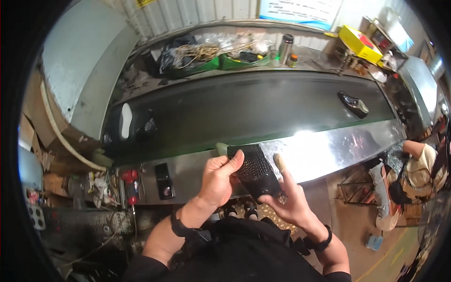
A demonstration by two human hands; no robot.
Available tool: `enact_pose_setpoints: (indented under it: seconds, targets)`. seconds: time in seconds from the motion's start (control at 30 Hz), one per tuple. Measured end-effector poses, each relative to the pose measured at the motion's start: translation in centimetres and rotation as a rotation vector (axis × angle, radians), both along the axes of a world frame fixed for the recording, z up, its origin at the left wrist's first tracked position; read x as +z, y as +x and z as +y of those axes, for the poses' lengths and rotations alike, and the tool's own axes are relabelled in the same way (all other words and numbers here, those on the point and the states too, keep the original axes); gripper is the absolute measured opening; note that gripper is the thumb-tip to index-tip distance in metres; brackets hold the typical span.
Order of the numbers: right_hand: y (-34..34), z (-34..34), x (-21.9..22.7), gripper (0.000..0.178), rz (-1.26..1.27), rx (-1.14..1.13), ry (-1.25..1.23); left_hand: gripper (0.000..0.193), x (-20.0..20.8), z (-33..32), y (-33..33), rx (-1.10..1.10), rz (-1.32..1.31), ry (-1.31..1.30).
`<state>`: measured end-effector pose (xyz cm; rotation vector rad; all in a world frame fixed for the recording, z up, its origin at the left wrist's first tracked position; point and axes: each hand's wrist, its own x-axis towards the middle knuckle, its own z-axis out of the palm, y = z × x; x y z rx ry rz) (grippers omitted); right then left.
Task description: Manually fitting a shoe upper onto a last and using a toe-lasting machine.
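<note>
My left hand (218, 181) pinches a black piece with a crocodile-like texture (256, 167), thumb on top, above the near metal ledge. A pale green finger cover (221, 149) shows on a finger of that hand. At the piece's right side is my right hand (292, 199), fingers apart; its thumb lies by the lower edge, and I cannot tell whether it touches. A tan cover sits on its index finger. On the dark conveyor belt (244, 103) lie a white sole-shaped piece (126, 121), a black textured piece (150, 124) and a black shoe part (353, 104).
A black phone-like object (164, 181) and a red-handled tool (131, 183) lie left on the metal ledge (324, 150). Behind the belt stand green bins (197, 66), a metal flask (285, 48) and a yellow box (359, 43). Another person (425, 164) is at the right.
</note>
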<state>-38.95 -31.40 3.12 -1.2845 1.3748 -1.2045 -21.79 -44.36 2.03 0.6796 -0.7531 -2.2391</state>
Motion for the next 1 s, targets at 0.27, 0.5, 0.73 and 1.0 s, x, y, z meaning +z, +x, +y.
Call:
enact_pose_setpoints:
  seconds: [0.27,0.5,0.73,1.0]
  targets:
    - [-1.1,-0.6,-0.8,0.099,0.189,0.153,0.044,0.031,2.0,-0.5,3.7,-0.18,-0.075,0.082]
    - [1.5,-2.8,-0.4,0.097,0.044,0.173,-0.057,0.043,1.4,1.8,2.0,0.172,0.24,0.308]
    - [2.8,-1.9,1.3,0.095,0.326,0.221,-0.193,0.038,5.7,2.2,4.5,0.207,-0.047,-0.01]
    - [4.0,-6.0,0.1,0.08,-0.691,-0.021,0.235,0.046,-2.8,-0.5,-0.2,0.671,-0.467,-1.132]
